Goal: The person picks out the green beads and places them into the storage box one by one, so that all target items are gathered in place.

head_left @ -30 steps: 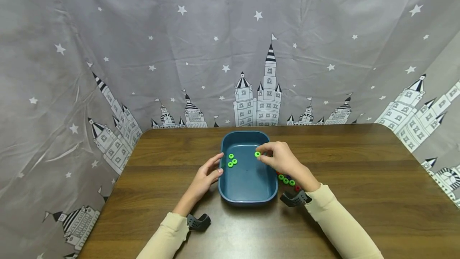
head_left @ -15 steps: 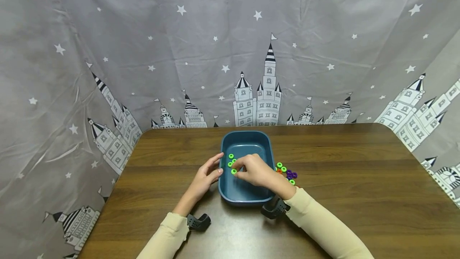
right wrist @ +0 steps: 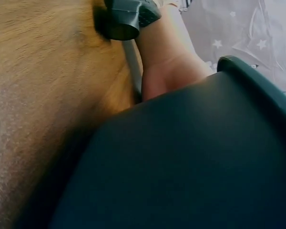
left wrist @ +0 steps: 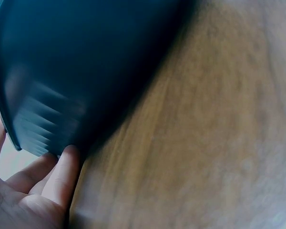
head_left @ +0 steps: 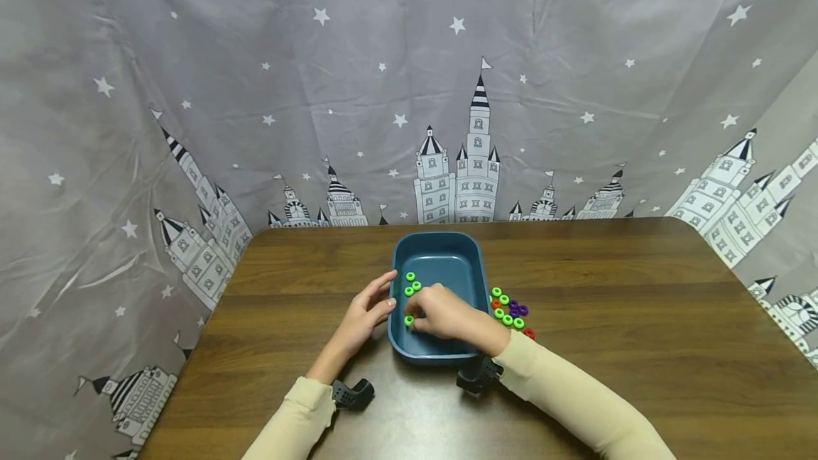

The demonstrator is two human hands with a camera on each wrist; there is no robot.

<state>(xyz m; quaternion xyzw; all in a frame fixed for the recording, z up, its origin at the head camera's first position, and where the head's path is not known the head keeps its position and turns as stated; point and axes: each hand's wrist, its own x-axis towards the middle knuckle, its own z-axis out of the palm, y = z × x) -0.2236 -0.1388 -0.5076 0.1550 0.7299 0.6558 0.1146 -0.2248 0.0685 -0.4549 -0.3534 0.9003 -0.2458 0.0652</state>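
A dark blue plastic bin [head_left: 441,236] stands on the wooden table. My left hand [head_left: 364,318] rests against its left side with relaxed fingers; in the left wrist view, fingertips [left wrist: 69,155] touch the bin's ribbed outer wall. My right hand [head_left: 441,312] reaches inside the bin, low over its floor, pinching a small green ring [head_left: 409,320] between thumb and fingers. Just beyond that hand lie several more green rings [head_left: 410,277] along the left side of the floor. In the right wrist view, the bin wall [right wrist: 190,157] hides the right hand's fingers.
Right of the bin, loose rings lie on the table [head_left: 639,318]: several green rings [head_left: 499,314], purple rings [head_left: 514,308], an orange ring [head_left: 496,304] and a red ring [head_left: 529,333]. A grey curtain [head_left: 409,91] with castles hangs behind.
My right hand has carried the green ring from the bin's right side leftward and toward me, down near the floor. More loose rings now show on the right. The left hand stays put.
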